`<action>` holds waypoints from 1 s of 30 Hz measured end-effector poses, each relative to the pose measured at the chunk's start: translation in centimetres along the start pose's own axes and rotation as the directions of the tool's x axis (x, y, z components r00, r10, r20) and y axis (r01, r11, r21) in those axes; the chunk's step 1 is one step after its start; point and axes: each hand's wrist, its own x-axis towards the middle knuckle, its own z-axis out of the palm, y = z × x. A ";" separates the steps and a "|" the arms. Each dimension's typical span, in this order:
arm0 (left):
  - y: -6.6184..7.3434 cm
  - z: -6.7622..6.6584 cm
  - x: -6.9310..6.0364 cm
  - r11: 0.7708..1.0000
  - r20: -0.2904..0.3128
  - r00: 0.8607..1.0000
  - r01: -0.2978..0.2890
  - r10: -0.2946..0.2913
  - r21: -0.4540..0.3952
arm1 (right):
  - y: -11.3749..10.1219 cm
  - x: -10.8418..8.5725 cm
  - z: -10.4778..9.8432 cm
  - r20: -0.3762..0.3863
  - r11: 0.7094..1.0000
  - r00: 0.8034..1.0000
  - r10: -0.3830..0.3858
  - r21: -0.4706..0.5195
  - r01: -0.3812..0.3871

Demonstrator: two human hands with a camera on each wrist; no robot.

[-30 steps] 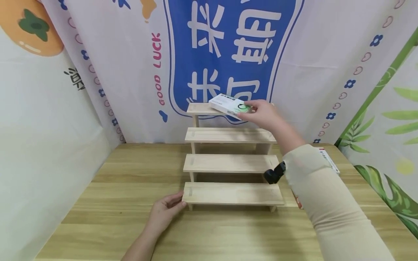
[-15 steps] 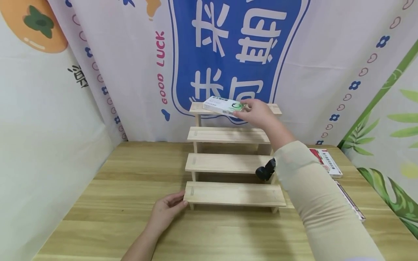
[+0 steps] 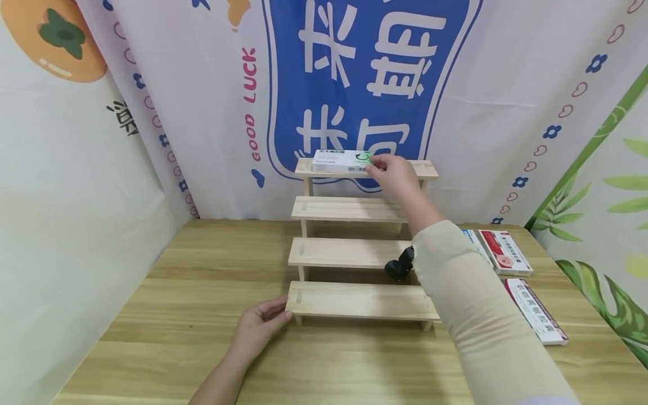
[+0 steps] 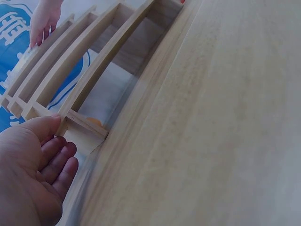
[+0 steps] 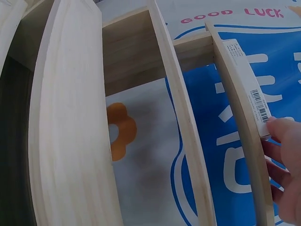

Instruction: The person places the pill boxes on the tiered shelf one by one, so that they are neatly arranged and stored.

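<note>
A stepped wooden display rack (image 3: pixel 361 299) stands on the table, its several tiers rising toward the back. On the left part of the top tier lies a flat white-and-green medicine box (image 3: pixel 336 161), its long side along the front edge. My right hand (image 3: pixel 397 177) holds the box's right end between thumb and fingers; in the right wrist view the thumb (image 5: pixel 280 128) is on the barcode side. At the lowest tier's left end, my left hand (image 3: pixel 258 332) grips the corner, with the thumb (image 4: pixel 42 126) against the wood in the left wrist view.
Right of the rack lie a red-and-white box (image 3: pixel 505 253), a blue-and-white box (image 3: pixel 476 243) partly behind the sleeve, and a white box with a dark red edge (image 3: pixel 536 312). A printed cloth (image 3: pixel 212 112) hangs behind the table (image 3: pixel 202 275).
My right hand has moved left with the medicine box and turned it from slanted to parallel with the top tier. The left hand keeps its grip on the rack's corner.
</note>
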 end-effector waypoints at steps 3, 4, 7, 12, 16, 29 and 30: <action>0.0 0.1 0.0 1.000 0.009 1.000 -0.002 0.002 -0.012 | 0.2 0.1 0.1 -0.013 1.000 1.000 0.004 0.001 -0.004; 0.0 0.2 0.1 1.000 0.011 1.000 -0.003 0.003 -0.014 | 0.3 0.1 0.2 -0.016 1.000 1.000 0.004 0.000 -0.004; 0.0 0.3 0.1 1.000 0.013 1.000 0.000 0.001 -0.016 | 0.4 0.0 0.1 -0.021 1.000 1.000 0.004 0.014 -0.004; -0.1 0.4 0.3 1.000 0.006 1.000 0.002 -0.002 -0.029 | 0.5 -0.5 -0.3 -0.020 0.998 1.000 0.006 0.061 -0.005; 0.0 0.4 0.3 0.999 0.007 1.000 0.006 -0.006 -0.033 | 1.0 -1.4 -1.2 -0.029 0.994 1.000 -0.010 0.105 0.013; 0.0 0.1 0.2 1.000 0.004 1.000 0.004 -0.004 -0.008 | 5.5 -6.0 -5.5 -0.084 0.986 0.994 -0.075 0.139 0.086; -0.1 0.0 0.2 1.000 0.003 1.000 0.004 -0.004 -0.008 | 5.9 -6.5 -5.8 -0.079 0.988 0.995 -0.062 0.138 0.072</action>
